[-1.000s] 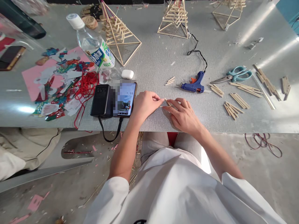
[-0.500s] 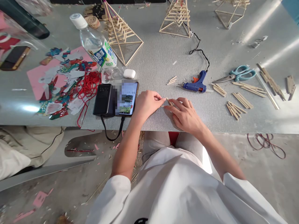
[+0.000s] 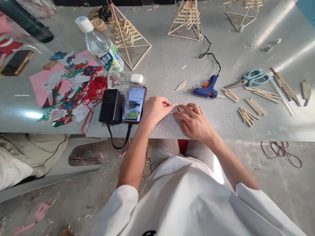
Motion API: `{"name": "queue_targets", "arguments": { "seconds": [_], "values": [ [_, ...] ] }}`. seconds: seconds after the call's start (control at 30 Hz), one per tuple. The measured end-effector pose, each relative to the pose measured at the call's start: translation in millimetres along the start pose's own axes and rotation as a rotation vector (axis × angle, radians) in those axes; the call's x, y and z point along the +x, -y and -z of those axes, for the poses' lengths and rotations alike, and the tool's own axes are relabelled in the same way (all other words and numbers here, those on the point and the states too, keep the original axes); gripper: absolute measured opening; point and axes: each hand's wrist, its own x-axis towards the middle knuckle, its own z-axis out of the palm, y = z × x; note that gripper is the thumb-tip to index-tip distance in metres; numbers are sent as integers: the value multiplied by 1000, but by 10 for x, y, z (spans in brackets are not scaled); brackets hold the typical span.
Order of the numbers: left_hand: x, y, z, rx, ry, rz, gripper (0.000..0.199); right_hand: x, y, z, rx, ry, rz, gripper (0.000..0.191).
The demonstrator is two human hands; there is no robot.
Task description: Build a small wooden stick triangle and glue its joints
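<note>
Small wooden sticks [image 3: 178,108] lie on the table between my hands, near its front edge. My left hand [image 3: 158,109] pinches the left end of these sticks between thumb and fingertips. From the right, my right hand [image 3: 193,119] rests its bent fingers on them, thumb tucked below. Just beyond my right hand is a blue glue gun [image 3: 206,90] on its side, its nozzle pointing left. A few short sticks [image 3: 181,86] lie left of the nozzle. Bundles of cut sticks [image 3: 256,106] lie to the right.
Left of my hands are a phone [image 3: 135,105], a black power bank [image 3: 108,106], a bottle [image 3: 104,49] and red string [image 3: 94,91]. Scissors [image 3: 256,78] lie at the right. Stick pyramids [image 3: 185,21] stand along the back. A person's leg [image 3: 31,150] shows at the left.
The phone clock has gone from 11:55 to 11:56. Both hands keep the same hold on the sticks; the view has shifted very slightly.
</note>
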Motion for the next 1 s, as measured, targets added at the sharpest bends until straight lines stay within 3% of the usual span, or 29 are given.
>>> {"name": "queue_targets", "arguments": {
  "seconds": [0.17, 0.27, 0.4, 0.57, 0.67, 0.77, 0.87, 1.0],
  "values": [
    [-25, -30, 3, 25, -58, -41, 36, -3, -1, -2, -6, -7, 8, 47],
    [-161, -78, 9, 63, -148, -69, 38, -9, -1, 3, 3, -10, -7, 49],
    [-647, -59, 50, 124, -362, -173, 44, -21, -9, 17, 21, -25, -13, 48],
    [-1469, 150, 120, -59, -580, -426, 43, -36, -38, 11, 33, -66, -7, 44],
    [-1828, 257, 61, -143, -501, -495, 39, -44, -61, -10, 42, -95, -13, 43],
    [-2029, 321, -76, -236, -381, -532, 39, -52, -82, -19, 44, -112, -11, 43],
    [-2086, 373, -211, -331, -303, -534, 36, -63, -88, 5, 52, -108, 3, 44],
    [-1983, 440, -299, -455, -250, -560, 38, -93, -78, 75, 58, -109, 25, 43]
  ]
}}
